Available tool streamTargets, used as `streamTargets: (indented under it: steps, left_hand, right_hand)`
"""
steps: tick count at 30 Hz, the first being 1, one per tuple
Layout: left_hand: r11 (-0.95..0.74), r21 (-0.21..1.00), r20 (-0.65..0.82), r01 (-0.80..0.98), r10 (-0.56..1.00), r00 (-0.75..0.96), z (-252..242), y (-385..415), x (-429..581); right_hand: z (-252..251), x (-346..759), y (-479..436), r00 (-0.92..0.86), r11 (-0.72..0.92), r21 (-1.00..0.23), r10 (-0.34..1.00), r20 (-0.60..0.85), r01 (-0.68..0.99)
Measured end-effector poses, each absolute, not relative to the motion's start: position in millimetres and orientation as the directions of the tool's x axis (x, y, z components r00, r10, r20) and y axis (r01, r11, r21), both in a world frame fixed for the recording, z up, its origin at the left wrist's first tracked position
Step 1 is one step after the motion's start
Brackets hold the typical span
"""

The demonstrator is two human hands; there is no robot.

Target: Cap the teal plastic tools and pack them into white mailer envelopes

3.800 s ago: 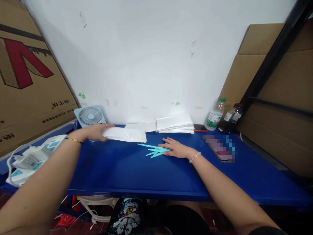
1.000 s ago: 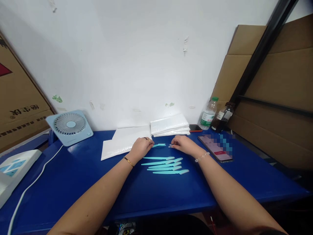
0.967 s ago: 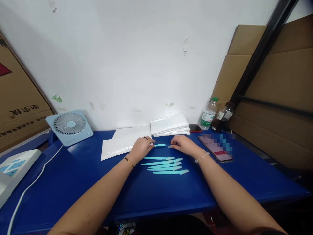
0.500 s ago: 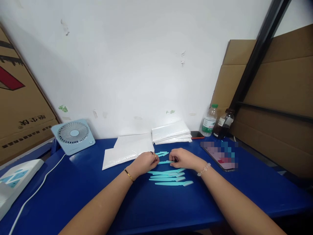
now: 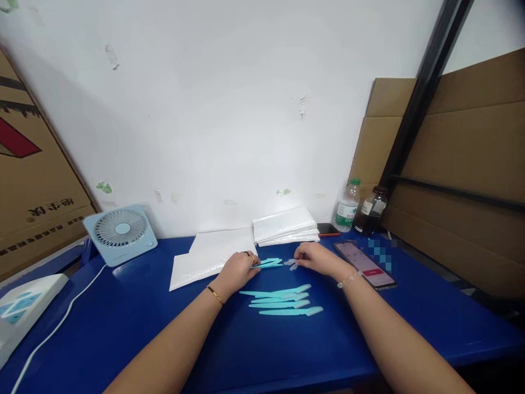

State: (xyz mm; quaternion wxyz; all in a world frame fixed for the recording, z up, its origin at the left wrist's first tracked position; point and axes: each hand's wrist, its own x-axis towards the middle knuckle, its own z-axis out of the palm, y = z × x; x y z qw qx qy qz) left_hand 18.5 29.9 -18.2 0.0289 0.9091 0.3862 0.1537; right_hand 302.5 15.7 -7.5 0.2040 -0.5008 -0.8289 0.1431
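Observation:
My left hand (image 5: 237,270) and my right hand (image 5: 316,258) pinch the two ends of a small bunch of thin teal plastic sticks (image 5: 269,263) just above the blue table (image 5: 123,328). The left fingers close on the pointed ends, the right fingers on the pale rounded tips. Several more teal sticks (image 5: 283,300) lie side by side in a row on the table, just in front of both hands.
White bags lie flat (image 5: 207,257) left of my hands and in a stack (image 5: 285,225) by the wall. A phone (image 5: 365,265), two bottles (image 5: 348,205) (image 5: 370,210), a small blue fan (image 5: 120,233), a white device (image 5: 20,306) and cardboard boxes (image 5: 463,164) surround the table.
Both hands lifted away from the row toward the wall, still holding sticks between them. Earlier my left hand left the white bag and the loose sticks got laid out in a row.

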Motion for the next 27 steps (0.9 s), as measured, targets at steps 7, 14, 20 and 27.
streamTargets:
  steps: [7, 14, 20, 27]
  left_hand:
    - [-0.724, 0.272, 0.25, 0.634, 0.689, 0.68, -17, 19, 21]
    - [-0.762, 0.304, 0.189, 0.572, 0.636, 0.748, -17, 11, 26]
    - [-0.768, 0.222, 0.171, 0.6, 0.637, 0.752, -18, 15, 28]
    - [-0.68, 0.209, 0.257, 0.703, 0.732, 0.632, -15, 26, 16]
  right_hand:
    - [2, 295, -5, -0.641, 0.479, -0.572, 0.759, -0.111, 0.666]
    - [-8, 282, -2, -0.573, 0.49, -0.521, 0.82, 0.002, 0.699]
    - [-5, 276, 0, -0.57, 0.543, -0.438, 0.817, 0.082, 0.716]
    - [-8, 297, 12, -0.4, 0.446, -0.42, 0.895, 0.196, 0.79]
